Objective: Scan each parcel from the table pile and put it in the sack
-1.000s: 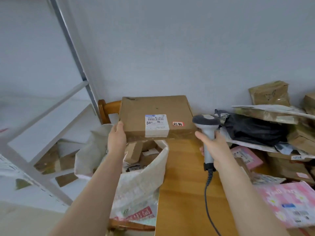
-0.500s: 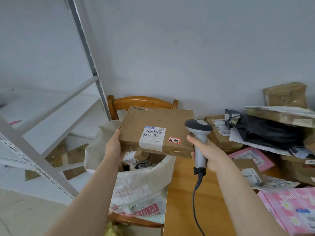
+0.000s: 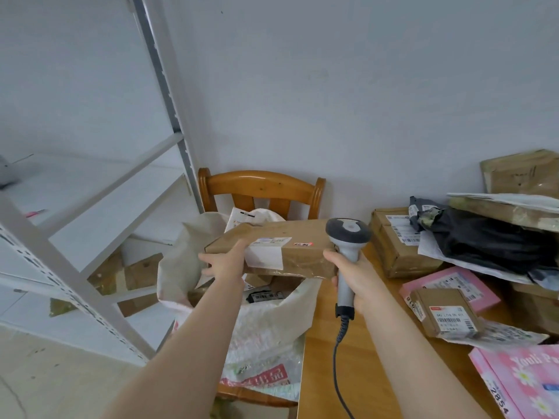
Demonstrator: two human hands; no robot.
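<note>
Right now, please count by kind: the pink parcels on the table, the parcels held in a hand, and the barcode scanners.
Pink flat parcels on the wooden table: 2
Flat brown cardboard parcel gripped by the left hand: 1
Grey handheld barcode scanner gripped by the right hand: 1
Total: 4

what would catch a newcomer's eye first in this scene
First comes the flat brown cardboard parcel with a white label, held by the left hand above the open white woven sack on the wooden chair. Just right of it, the right hand grips a grey corded barcode scanner. Further right, a pile of brown and pink parcels and a black plastic bag crowd the wooden table.
</note>
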